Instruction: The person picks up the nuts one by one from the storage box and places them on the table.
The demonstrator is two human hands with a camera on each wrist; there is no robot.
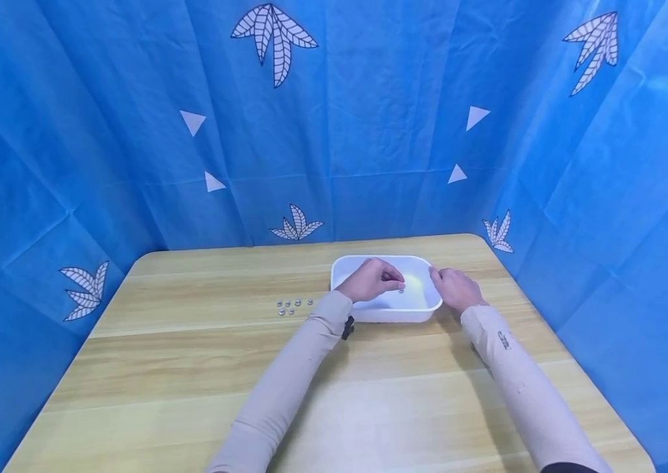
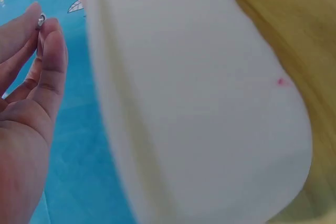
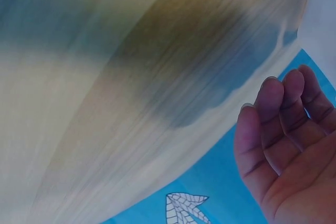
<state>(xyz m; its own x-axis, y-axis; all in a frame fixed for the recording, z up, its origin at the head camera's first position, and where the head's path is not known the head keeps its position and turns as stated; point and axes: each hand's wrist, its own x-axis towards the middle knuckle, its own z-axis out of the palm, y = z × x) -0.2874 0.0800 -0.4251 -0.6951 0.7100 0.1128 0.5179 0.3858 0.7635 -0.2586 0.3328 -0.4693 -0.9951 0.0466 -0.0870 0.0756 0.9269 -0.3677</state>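
Over the inside of a white plastic tray (image 1: 389,315), my left hand (image 1: 371,279) pinches a small shiny metal piece (image 2: 41,21) between thumb and fingertips. In the head view that metal piece (image 1: 401,290) shows just below the fingers; its exact kind is too small to tell. My right hand (image 1: 458,289) rests at the tray's right rim, its thumb side touching the edge. The right wrist view shows the fingers (image 3: 270,98) of that hand loosely extended, with the thumb hidden. Several similar small round silver pieces (image 1: 298,303) lie in two rows on the table left of the tray.
The light wood-grain table (image 1: 192,368) has rounded corners. Blue curtains (image 1: 369,131) with white leaf and triangle prints hang behind it and along both sides. A dark band (image 1: 348,327) circles the left wrist.
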